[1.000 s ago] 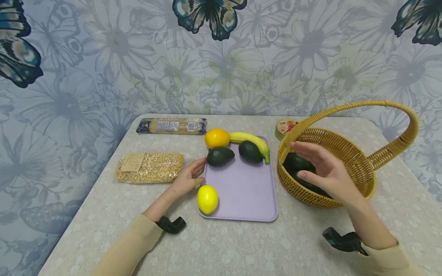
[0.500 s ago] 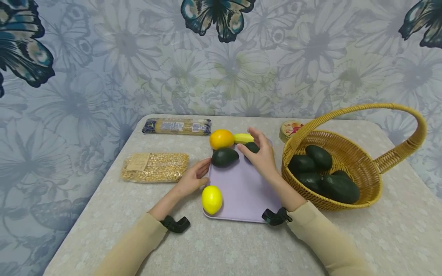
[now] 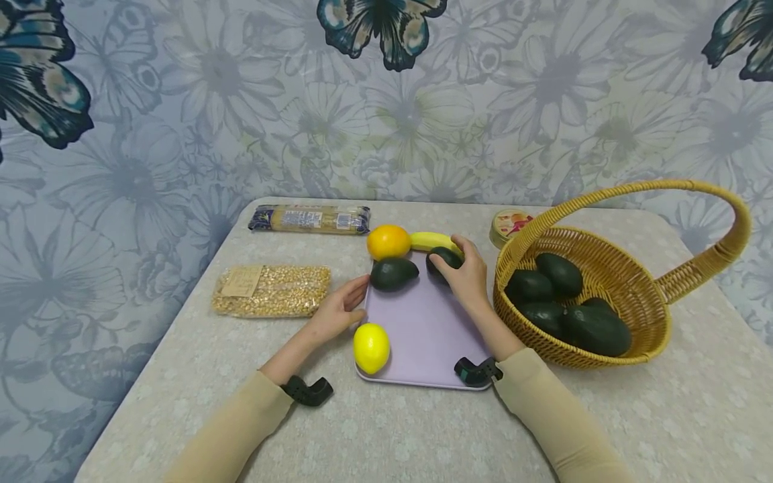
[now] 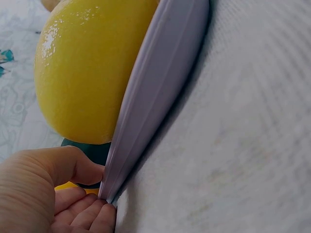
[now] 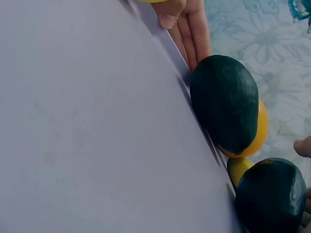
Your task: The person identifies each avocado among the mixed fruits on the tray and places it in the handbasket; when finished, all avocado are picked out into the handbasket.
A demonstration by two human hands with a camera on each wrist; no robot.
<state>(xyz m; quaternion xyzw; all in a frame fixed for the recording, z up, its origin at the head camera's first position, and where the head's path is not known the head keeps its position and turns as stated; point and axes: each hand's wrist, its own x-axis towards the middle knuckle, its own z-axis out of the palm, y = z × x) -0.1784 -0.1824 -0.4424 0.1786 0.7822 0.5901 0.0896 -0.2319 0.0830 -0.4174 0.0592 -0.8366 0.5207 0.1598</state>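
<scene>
My left hand (image 3: 338, 310) holds the left edge of the lilac tray (image 3: 423, 349). In the left wrist view its thumb rests at the rim and the fingers lie on the outer side. My right hand (image 3: 470, 276) is over an avocado (image 3: 443, 258) at the tray's back right. Its fingers reach round the far side; in the right wrist view the thumb stands a little off that avocado (image 5: 272, 196). A second avocado (image 3: 394, 274) sits at the tray's back left, by an orange (image 3: 388, 242) and a banana (image 3: 430, 241). A lemon (image 3: 371, 349) lies at the front left corner.
On the right stands a wicker basket (image 3: 655, 329) with a tall handle and several avocados (image 3: 594, 329) inside. Behind it is a round tin (image 3: 509, 227). A bag of corn kernels (image 3: 286, 292) and a pack of pasta (image 3: 311, 219) lie on the left of the table (image 3: 386, 436).
My right hand has moved left from over the basket to the tray's back right avocado and come down to it. The left hand stays at the tray's edge. The head view has shifted slightly.
</scene>
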